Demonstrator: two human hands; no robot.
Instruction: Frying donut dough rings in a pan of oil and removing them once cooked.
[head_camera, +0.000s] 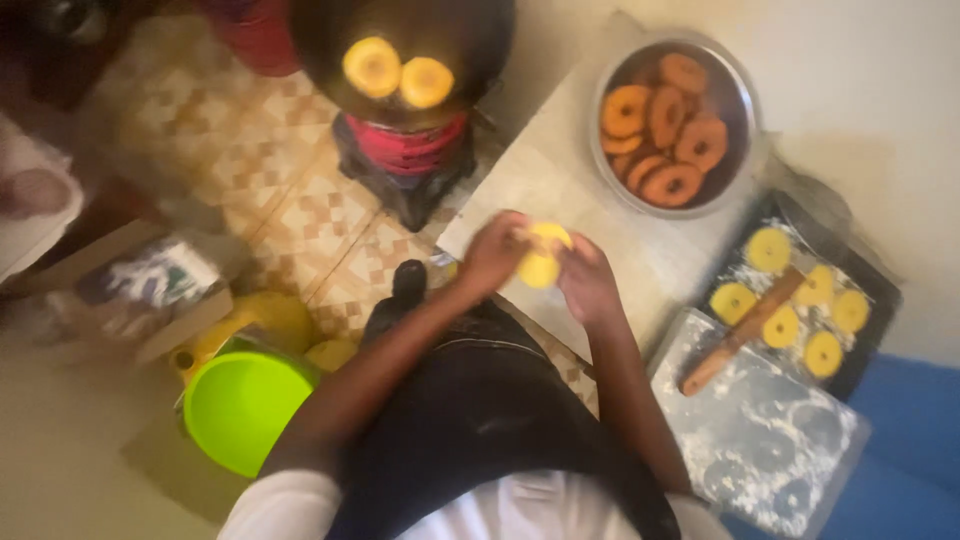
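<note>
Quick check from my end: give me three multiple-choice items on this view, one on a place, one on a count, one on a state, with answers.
1. Where does the rolling pin lie?
A. in the green bowl
B. across the dark tray and floured board
C. in the pan

2. How many dough rings float in the pan?
A. two
B. four
C. none

3. What do the hands hold?
A. a browned doughnut
B. nothing
C. a pale yellow dough ring

Answers: 1 B, it rests slantwise over both. 2 A, two yellow rings show side by side. 3 C, the left hand and right hand both grip it.
</note>
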